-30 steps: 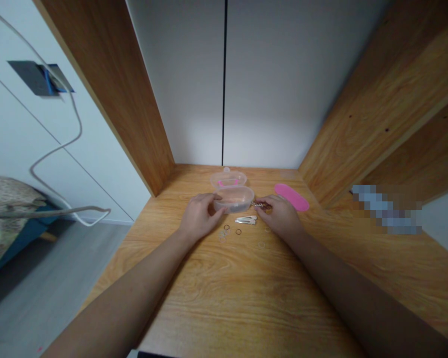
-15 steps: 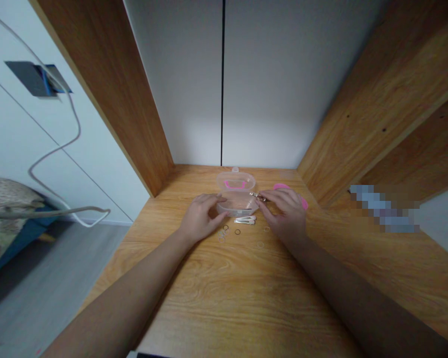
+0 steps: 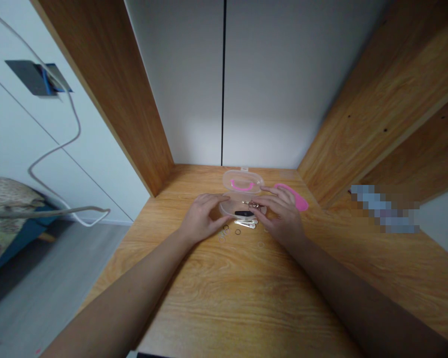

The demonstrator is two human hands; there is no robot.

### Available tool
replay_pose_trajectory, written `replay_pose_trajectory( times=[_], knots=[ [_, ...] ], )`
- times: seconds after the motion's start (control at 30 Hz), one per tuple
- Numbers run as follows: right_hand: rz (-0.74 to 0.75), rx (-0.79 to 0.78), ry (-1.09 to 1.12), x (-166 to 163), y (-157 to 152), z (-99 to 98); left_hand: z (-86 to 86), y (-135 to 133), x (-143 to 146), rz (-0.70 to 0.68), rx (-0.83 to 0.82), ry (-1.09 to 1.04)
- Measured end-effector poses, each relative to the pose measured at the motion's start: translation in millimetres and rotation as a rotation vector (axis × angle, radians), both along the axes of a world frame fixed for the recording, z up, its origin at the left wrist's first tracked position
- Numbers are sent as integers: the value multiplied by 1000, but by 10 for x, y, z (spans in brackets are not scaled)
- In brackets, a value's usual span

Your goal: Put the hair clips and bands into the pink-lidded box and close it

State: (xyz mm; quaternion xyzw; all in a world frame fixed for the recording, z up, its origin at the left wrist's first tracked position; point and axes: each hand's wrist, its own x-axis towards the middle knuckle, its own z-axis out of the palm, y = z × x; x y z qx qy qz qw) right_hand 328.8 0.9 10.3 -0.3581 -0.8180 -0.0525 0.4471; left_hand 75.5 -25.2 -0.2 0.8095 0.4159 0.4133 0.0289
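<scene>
A small clear plastic box [image 3: 229, 210] stands at the back of the wooden surface, its lid with a pink handle [image 3: 242, 187] swung open behind it. My left hand [image 3: 203, 216] grips the box's left end between thumb and fingers. Inside the box's front part lies a dark, flat piece [image 3: 243, 214]. Over the right side of the box, my right hand [image 3: 281, 211] pinches a shiny metallic hair clip [image 3: 253, 204], part of it hidden by the fingers. Pale hair clips [image 3: 246, 223] lie just in front. Several small hair ties [image 3: 238, 231] are scattered nearer me.
A flat pink oval piece [image 3: 297, 200] lies right of the box, partly behind my right hand. Wooden side panels [image 3: 134, 114] and a white back panel [image 3: 194, 99] enclose the surface. A white cable [image 3: 76, 119] hangs at the left, near a bed corner [image 3: 15, 209].
The box has shifted slightly right and turned. My right hand has brought the shiny clip left, farther over the box. The dark piece inside now shows more fully.
</scene>
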Motion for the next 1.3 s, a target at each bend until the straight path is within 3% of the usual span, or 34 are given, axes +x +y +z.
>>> replay_pose_trajectory(
  times=[0.5, 0.93, 1.13, 1.3],
  knots=[
    [23, -72, 24, 3, 39, -101, 22, 0, -3, -13, 19, 23],
    [27, -104, 70, 22, -24, -29, -7, 14, 4, 11, 11, 35],
    [-33, -101, 103, 23, -58, 31, -7, 15, 2, 138, -49, 53],
    [71, -188, -60, 24, -29, -34, -80, 67, -34, 256, -120, 33]
  ],
)
